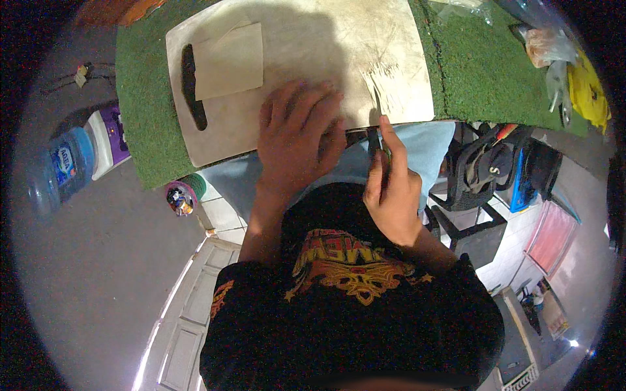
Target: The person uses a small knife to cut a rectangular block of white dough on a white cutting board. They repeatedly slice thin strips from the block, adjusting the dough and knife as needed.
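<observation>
A pale cutting board [303, 49] with a long handle slot lies before me. My right hand [395, 188] grips a dark-handled knife [374, 139], its index finger stretched along the top. The blade points away from me at a bunch of thin, cream-coloured strips [391, 88] near the board's right edge. Over the near middle of the board is my left hand [301, 129], palm down with fingers somewhat apart and nothing visible in it. I cannot tell whether it touches the board. Thin, square cream-coloured sheets [230, 63] lie stacked at the left, partly across the slot.
Green artificial turf [474, 73] covers the table. Plastic bags [552, 49] and a yellow bag [587, 93] lie at the far right. A small bin [181, 198] and a large water bottle [61, 163] stand at the left. Black chairs [469, 215] are at the right.
</observation>
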`<state>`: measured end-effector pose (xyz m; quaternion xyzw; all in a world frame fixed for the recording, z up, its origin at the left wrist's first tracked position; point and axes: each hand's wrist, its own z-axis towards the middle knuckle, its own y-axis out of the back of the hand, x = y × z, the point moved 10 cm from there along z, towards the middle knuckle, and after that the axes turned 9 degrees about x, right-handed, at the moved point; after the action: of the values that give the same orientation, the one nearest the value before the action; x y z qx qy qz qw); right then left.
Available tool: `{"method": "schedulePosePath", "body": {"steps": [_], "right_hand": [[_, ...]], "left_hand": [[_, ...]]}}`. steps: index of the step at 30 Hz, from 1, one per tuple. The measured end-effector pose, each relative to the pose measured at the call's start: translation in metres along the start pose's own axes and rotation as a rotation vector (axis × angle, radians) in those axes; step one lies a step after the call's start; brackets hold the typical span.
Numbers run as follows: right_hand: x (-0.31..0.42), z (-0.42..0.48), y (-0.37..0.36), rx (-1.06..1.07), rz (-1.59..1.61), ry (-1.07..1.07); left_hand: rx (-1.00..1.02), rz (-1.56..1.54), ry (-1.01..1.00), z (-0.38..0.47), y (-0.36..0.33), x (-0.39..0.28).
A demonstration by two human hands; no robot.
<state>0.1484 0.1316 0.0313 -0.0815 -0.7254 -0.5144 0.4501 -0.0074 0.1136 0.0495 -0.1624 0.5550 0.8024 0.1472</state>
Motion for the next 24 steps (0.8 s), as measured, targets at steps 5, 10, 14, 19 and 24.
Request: {"method": "schedulePosePath", "body": {"steps": [5,10,14,19,24], "right_hand": [[0.01,0.009,-0.01,0.04,-0.005,0.022],[0.015,0.017,-0.025,0.129,0.008,0.0],[0.02,0.023,-0.025,0.109,-0.006,0.048],[0.027,0.023,-0.021,0.112,-0.037,0.105],[0.034,0.02,-0.018,0.109,-0.048,0.126]], "left_hand": [[-0.02,-0.023,-0.017,-0.001,-0.001,0.003],[-0.027,-0.027,-0.037,0.0,-0.002,0.003],[-0.031,-0.018,-0.04,0.001,-0.002,0.002],[-0.02,-0.027,-0.039,0.0,-0.002,0.001],[0.033,-0.003,-0.04,-0.001,-0.004,0.001]]}}
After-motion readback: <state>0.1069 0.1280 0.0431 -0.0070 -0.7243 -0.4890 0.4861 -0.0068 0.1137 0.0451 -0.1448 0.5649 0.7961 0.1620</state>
